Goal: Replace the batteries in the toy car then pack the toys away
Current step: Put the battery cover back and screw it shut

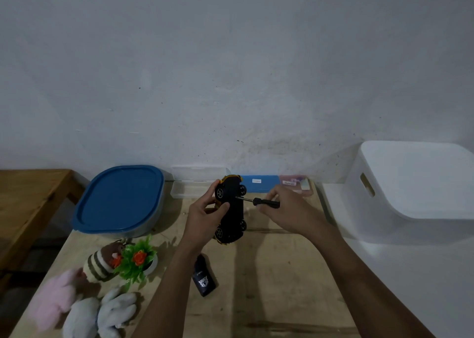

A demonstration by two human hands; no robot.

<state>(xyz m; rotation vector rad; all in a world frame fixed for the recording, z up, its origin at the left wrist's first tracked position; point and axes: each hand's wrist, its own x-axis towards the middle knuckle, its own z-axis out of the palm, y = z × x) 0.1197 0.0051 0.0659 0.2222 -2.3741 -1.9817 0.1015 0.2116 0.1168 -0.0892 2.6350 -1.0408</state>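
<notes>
My left hand (pixel 205 218) grips a yellow toy car (pixel 232 209) and holds it on its side above the wooden table (pixel 269 286), black underside facing right. A black-handled screwdriver (pixel 264 202) is pinched in my right hand (pixel 289 209), its tip against the car's underside between the wheels. On the table below the car lies a black remote control (pixel 204 277). Several plush toys sit at the lower left: a striped one (pixel 98 264), a pink one (pixel 55 301) and a grey one (pixel 102 314).
A grey container with a blue lid (pixel 120 199) stands at the back left. A clear open case (pixel 192 188) and a blue box (pixel 261 183) line the wall. A white upturned bin (pixel 410 188) sits on the right. A small artificial plant (pixel 137 259) stands by the plush toys.
</notes>
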